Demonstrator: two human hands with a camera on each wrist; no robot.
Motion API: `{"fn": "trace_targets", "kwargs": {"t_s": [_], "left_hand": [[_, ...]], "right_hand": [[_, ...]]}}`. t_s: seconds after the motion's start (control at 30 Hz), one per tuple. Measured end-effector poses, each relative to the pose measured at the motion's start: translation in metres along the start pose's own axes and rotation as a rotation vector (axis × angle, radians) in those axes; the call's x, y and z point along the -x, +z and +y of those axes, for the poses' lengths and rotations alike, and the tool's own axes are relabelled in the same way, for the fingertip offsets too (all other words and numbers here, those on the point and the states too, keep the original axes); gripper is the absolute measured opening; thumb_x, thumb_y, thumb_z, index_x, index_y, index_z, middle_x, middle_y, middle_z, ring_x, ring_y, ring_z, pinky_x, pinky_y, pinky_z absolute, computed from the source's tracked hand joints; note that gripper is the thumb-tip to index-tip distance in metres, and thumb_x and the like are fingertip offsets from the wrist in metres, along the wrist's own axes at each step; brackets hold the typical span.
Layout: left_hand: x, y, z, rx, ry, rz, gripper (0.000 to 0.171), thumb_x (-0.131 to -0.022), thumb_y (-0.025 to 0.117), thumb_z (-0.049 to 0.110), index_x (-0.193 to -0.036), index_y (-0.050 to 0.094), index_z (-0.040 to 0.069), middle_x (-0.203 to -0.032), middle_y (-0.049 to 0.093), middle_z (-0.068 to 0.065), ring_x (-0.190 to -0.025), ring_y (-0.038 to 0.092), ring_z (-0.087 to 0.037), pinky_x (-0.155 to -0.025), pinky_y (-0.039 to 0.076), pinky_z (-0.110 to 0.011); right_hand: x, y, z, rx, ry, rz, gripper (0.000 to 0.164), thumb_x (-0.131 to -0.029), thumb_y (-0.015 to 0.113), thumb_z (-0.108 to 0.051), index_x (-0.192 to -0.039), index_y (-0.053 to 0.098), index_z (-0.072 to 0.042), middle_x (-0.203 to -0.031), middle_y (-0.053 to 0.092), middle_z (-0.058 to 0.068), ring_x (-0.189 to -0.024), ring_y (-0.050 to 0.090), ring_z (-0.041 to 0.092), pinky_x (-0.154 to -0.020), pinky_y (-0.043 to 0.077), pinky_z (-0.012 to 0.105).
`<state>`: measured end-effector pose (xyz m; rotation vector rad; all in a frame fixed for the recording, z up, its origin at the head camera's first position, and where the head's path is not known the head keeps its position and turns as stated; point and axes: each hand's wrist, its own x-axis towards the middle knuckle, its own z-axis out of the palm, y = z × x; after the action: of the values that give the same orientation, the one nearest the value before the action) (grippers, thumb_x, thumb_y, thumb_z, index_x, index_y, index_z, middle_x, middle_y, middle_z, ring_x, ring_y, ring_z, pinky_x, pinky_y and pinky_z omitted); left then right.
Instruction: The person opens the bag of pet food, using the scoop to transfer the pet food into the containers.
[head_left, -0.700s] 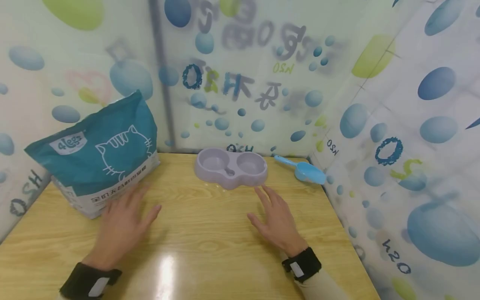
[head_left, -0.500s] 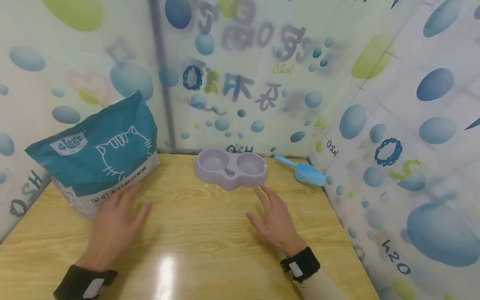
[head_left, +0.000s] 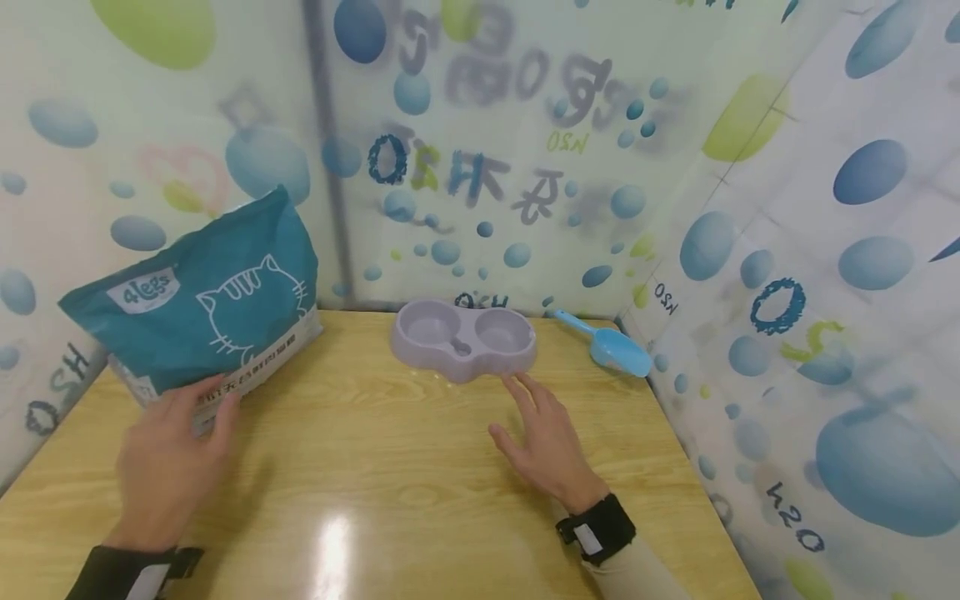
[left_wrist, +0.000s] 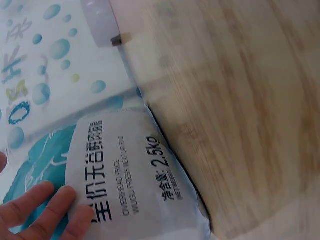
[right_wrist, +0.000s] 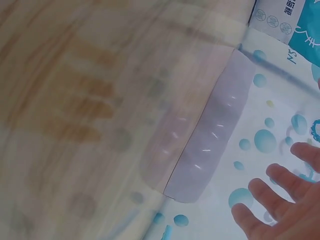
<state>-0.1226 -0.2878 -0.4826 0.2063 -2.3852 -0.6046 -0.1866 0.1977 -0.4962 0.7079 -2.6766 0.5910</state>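
At the left of the head view a teal and white cat food bag [head_left: 247, 308] leans upright near the back wall. My left hand [head_left: 168, 458] is in front of its lower left part, fingers spread and fairly straight; whether they touch the bag I cannot tell. The left wrist view shows those fingertips [left_wrist: 60, 200] before the bag's printed white band. My right hand [head_left: 543, 446] hovers over the table with its fingers spread and holds nothing. Just beyond it lies a mauve double pet bowl [head_left: 457, 367], which the right wrist view shows from the side.
A light blue scoop [head_left: 618, 350] lies at the back right, beside the side wall. The wood-grain table [head_left: 405, 467] is glossy and reflects a light. Walls printed with blue and green spots [head_left: 446, 250] enclose its back and sides.
My left hand has moved left and down, from the bag's front right to its lower left part. The right hand has barely shifted. Bag, bowl and scoop stay where they were.
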Motion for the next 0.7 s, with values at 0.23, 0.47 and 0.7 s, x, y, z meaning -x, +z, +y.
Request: {"fn": "trace_targets", "kwargs": {"t_s": [0.23, 0.47, 0.7], "left_hand": [[-0.006, -0.005, -0.012, -0.057, -0.073, 0.140, 0.039, -0.116, 0.066, 0.031, -0.123, 0.078, -0.006, -0.120, 0.081, -0.035, -0.103, 0.073, -0.057, -0.075, 0.045, -0.061], [-0.013, -0.011, -0.018, -0.051, -0.240, 0.174, 0.056, -0.116, 0.061, 0.042, -0.128, 0.069, -0.012, -0.127, 0.072, -0.038, -0.111, 0.066, -0.057, -0.075, 0.034, -0.052], [-0.022, -0.013, -0.018, 0.019, -0.496, 0.050, 0.079, -0.113, 0.060, 0.053, -0.164, 0.041, -0.003, -0.158, 0.047, -0.035, -0.127, 0.053, -0.053, -0.083, 0.029, -0.040]], "right_hand": [[-0.002, 0.002, -0.002, 0.000, 0.000, -0.016, 0.078, -0.113, 0.074, -0.045, -0.179, 0.046, -0.014, -0.182, 0.050, 0.017, -0.164, 0.055, 0.045, -0.126, 0.052, 0.075], [-0.006, 0.002, -0.006, -0.026, -0.016, -0.001, 0.078, -0.113, 0.074, -0.044, -0.180, 0.044, -0.017, -0.180, 0.051, 0.019, -0.163, 0.056, 0.045, -0.125, 0.053, 0.075], [-0.013, 0.004, -0.013, -0.060, -0.039, 0.003, 0.075, -0.113, 0.075, -0.041, -0.178, 0.046, -0.017, -0.180, 0.051, 0.018, -0.162, 0.057, 0.043, -0.125, 0.053, 0.073]]}}
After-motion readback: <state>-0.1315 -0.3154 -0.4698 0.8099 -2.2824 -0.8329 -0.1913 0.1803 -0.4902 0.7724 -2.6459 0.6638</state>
